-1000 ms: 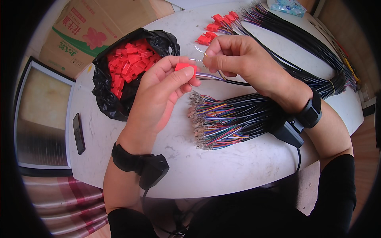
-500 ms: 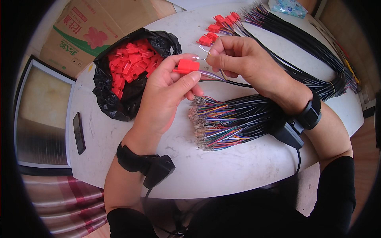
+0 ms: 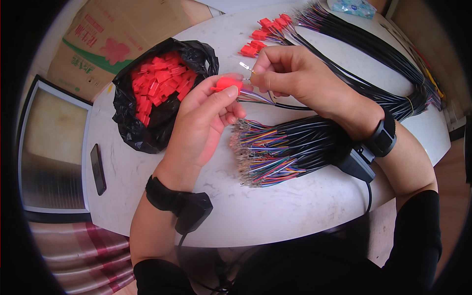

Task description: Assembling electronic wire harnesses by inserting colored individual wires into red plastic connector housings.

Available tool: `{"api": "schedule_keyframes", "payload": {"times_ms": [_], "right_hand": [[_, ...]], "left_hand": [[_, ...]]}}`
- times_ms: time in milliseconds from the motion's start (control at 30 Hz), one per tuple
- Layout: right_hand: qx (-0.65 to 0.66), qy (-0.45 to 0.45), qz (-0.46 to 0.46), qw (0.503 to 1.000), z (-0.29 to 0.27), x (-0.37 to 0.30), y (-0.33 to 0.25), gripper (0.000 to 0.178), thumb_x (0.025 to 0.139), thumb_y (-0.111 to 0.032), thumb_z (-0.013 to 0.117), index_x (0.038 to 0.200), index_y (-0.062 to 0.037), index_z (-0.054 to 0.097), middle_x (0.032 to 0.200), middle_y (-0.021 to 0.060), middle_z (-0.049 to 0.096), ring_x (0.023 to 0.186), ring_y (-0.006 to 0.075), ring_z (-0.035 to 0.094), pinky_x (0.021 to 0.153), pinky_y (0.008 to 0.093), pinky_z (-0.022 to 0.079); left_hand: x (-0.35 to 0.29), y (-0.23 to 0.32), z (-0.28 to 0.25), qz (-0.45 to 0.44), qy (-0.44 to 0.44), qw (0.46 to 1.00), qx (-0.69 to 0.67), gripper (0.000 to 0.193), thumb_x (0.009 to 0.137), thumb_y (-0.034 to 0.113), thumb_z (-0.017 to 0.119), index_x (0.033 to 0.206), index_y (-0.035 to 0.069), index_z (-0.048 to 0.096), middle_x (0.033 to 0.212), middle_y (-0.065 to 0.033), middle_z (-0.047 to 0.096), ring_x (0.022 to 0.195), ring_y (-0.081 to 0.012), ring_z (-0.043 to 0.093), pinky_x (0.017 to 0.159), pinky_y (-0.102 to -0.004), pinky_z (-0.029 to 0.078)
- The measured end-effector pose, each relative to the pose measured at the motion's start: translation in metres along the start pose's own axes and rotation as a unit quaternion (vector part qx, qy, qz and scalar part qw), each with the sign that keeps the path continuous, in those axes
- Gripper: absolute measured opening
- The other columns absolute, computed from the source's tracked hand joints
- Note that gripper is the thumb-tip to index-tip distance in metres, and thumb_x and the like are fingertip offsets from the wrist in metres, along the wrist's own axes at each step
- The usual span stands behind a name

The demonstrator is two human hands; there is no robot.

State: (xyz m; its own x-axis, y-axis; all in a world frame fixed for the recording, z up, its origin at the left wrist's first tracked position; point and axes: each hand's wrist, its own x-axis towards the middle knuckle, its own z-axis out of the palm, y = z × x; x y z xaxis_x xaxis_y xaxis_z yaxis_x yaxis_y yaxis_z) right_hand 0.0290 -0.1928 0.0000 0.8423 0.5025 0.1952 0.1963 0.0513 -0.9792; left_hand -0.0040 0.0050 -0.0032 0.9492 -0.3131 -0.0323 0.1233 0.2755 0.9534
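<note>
The left hand (image 3: 196,115) has its grip closed, thumb against fingers, on a red connector housing (image 3: 229,84) raised over the table (image 3: 265,216), with coloured wires trailing from its right end. The right hand (image 3: 307,81) pinches a thin wire tightly, a metal terminal (image 3: 245,65) poking past the fingertips; only a narrow gap parts the two hands. A black plastic bag (image 3: 132,132) of red housings crowds the left hand's outer side. Below, a black cable bundle (image 3: 314,142) leaves bare tabletop down to the curved near edge; a smartphone (image 3: 98,169) lies by the left edge.
</note>
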Motion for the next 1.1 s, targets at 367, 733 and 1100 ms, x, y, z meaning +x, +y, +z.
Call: {"api": "schedule_keyframes", "payload": {"times_ms": [367, 733, 1100], "right_hand": [[-0.111, -0.015, 0.033, 0.993, -0.013, 0.001, -0.003, 0.012, 0.076, -0.013, 0.063, 0.074, -0.0012, 0.06, 0.067, 0.0022, 0.058, 0.061, 0.0079, 0.052, 0.057, 0.0228, 0.042], [-0.229, -0.056, -0.045, 0.971, -0.015, -0.005, -0.015, 0.012, 0.08, -0.005, 0.062, 0.073, 0.0005, 0.054, 0.065, 0.0, 0.053, 0.062, 0.0051, 0.048, 0.058, 0.0231, 0.04], [-0.355, -0.03, -0.106, 0.928, -0.016, -0.01, -0.024, 0.012, 0.075, -0.005, 0.061, 0.073, 0.0028, 0.052, 0.06, 0.0119, 0.052, 0.055, 0.0192, 0.051, 0.055, 0.0306, 0.043]], "left_hand": [[0.002, -0.006, 0.0, -0.072, 0.007, 0.996, -0.062, 0.026, 0.091, 0.017, 0.056, 0.112, 0.002, 0.053, 0.093, -0.0058, 0.06, 0.07, -0.0092, 0.053, 0.064, -0.0206, 0.04], [0.004, -0.008, -0.007, -0.071, -0.055, 0.989, -0.119, 0.029, 0.091, 0.009, 0.051, 0.119, 0.002, 0.045, 0.107, -0.0102, 0.057, 0.065, -0.0083, 0.046, 0.058, -0.0217, 0.036], [0.003, -0.007, -0.007, -0.088, -0.054, 0.981, -0.163, 0.03, 0.093, 0.007, 0.046, 0.122, 0.005, 0.041, 0.118, -0.0147, 0.053, 0.056, -0.0058, 0.038, 0.056, -0.0215, 0.033]]}}
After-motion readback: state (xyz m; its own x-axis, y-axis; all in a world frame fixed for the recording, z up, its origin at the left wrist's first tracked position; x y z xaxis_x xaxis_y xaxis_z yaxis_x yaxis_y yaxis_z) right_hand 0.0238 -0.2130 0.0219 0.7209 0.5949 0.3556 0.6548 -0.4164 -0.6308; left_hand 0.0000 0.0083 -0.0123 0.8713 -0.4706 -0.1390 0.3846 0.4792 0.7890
